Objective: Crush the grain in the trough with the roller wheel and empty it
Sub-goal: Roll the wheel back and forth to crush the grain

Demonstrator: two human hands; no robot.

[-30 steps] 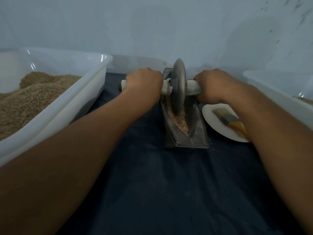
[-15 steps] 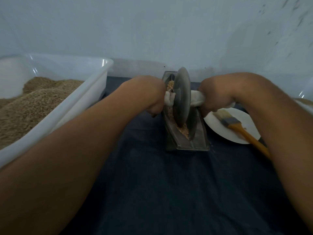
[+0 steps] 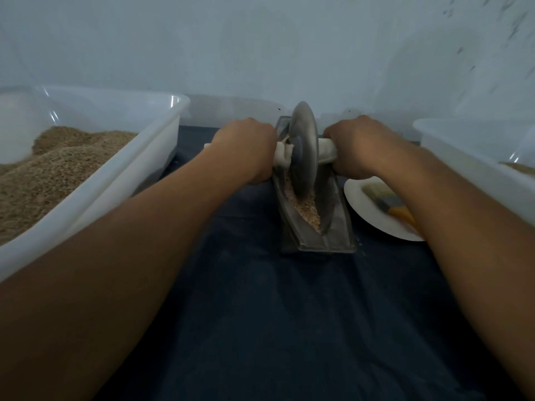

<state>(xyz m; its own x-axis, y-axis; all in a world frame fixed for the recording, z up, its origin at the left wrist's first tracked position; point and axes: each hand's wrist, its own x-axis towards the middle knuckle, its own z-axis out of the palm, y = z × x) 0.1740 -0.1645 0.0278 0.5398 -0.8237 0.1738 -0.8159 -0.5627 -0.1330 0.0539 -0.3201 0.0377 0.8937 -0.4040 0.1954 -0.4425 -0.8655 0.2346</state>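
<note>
Crushing is the step in hand. Left hand (image 3: 246,149) and right hand (image 3: 351,146) each hold tight grip round the cloth-wrapped axle (image 3: 325,151) of the roller wheel (image 3: 304,149), which stands upright in the trough (image 3: 337,204) on the dark counter (image 3: 289,314). Grain (image 3: 307,209) lies coarse at the near end, so I judge more rolling toward it is needed before emptying.
</note>
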